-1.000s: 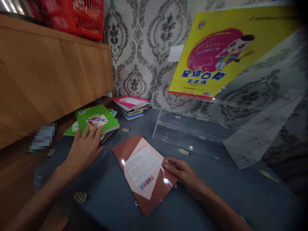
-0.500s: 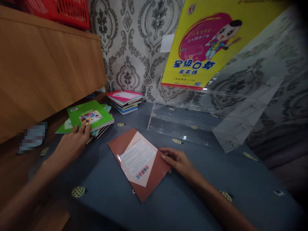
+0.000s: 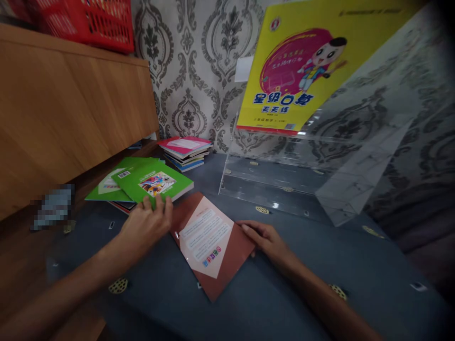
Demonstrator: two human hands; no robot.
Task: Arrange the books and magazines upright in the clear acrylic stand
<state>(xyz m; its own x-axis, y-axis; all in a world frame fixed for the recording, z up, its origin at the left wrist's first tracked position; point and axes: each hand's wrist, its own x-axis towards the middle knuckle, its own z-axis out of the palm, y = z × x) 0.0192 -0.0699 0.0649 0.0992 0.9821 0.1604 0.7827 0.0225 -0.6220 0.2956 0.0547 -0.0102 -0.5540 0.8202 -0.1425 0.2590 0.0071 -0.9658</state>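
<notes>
My left hand (image 3: pixel 151 218) grips the near edge of a green book (image 3: pixel 156 182), fingertips on its cover and thumb hidden. That book lies skewed over another green-covered book (image 3: pixel 101 187) on the left stack, its right side sticking out past the pile. In front of me a thin reddish-brown book (image 3: pixel 209 246) with a pale printed panel lies on the dark cloth. My right hand (image 3: pixel 263 239) is closed on its right corner, thumb on top and the other fingers partly under the edge.
Behind stands a second stack of books (image 3: pixel 186 151) with a pink cover on top. At the right a clear acrylic rack (image 3: pixel 270 184) holds a yellow workbook (image 3: pixel 284 85). A wooden cabinet (image 3: pixel 78 99) with a red basket (image 3: pixel 103 23) borders the left.
My left hand has slid the green book rightward off the left stack, uncovering more of the book beneath. My right hand stays at the brown book's corner.
</notes>
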